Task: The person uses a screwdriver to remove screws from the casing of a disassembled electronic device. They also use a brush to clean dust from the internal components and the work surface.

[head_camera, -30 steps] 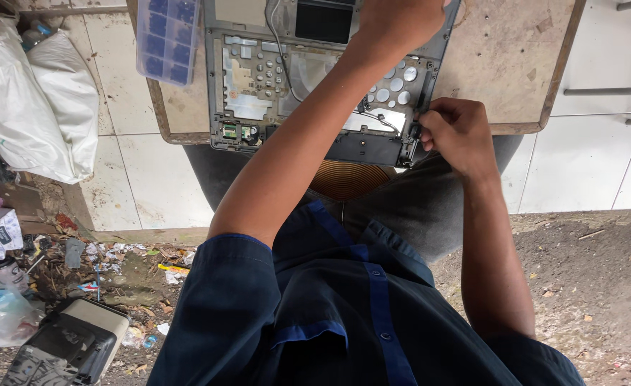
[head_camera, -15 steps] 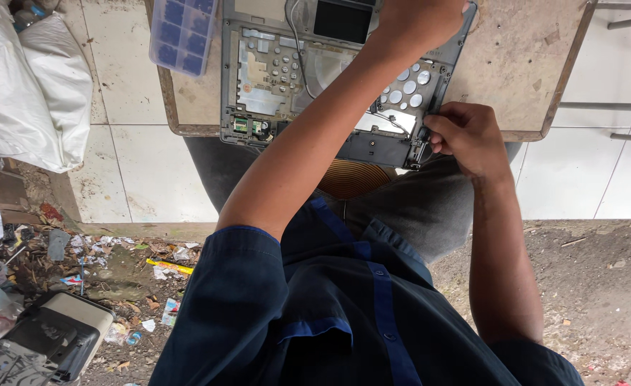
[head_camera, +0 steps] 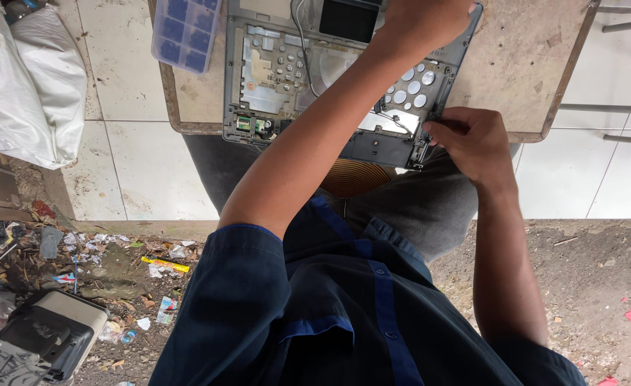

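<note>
Laptop chassis point(head_camera: 308, 78) is pinched at its near corner by the closed right hand point(head_camera: 473, 143) on the worktop point(head_camera: 523, 64). It is pressed by the left hand point(head_camera: 423, 21), grip unclear; a blue compartment box point(head_camera: 185, 32) lies beside.

Soft, even daylight falls on everything I look down at, bright on the white floor tiles point(head_camera: 144, 164) and with no hard glare anywhere. My arm throws only a faint shadow over the opened laptop shell point(head_camera: 280, 78), and my dark shirt point(head_camera: 344, 307) stays dim. Focus is sharp throughout; lines bend slightly towards the edges.
</note>
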